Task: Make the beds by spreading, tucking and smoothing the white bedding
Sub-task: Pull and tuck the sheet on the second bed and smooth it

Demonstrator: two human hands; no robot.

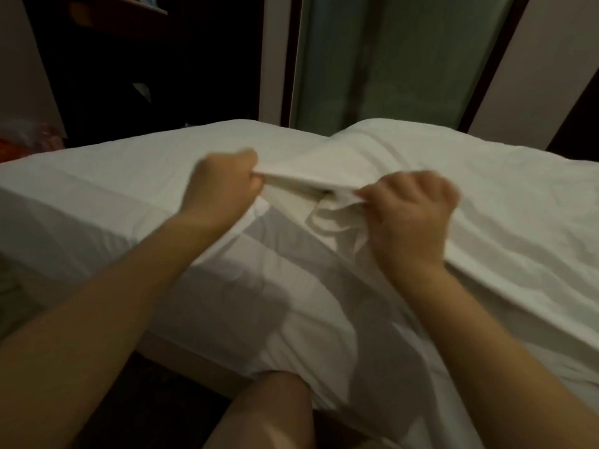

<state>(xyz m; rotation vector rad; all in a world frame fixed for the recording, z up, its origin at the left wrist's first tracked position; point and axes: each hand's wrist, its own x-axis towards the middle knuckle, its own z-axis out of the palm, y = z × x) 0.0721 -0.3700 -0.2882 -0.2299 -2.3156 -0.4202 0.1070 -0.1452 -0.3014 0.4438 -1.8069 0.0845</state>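
The bed [97, 254] stands crosswise in front of me, its mattress wrapped in a smooth white sheet [129, 170]. A rumpled white cover [486, 205] lies on the bed's right half and spills down over the bed's near edge.

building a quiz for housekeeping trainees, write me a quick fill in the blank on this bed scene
The left hand and the right hand each grip the sheet, which is ____ in colour.
The gripped edge stretches ____ the two hands.
A bare leg shows at the ____ edge of the view.
Missing: white; between; bottom
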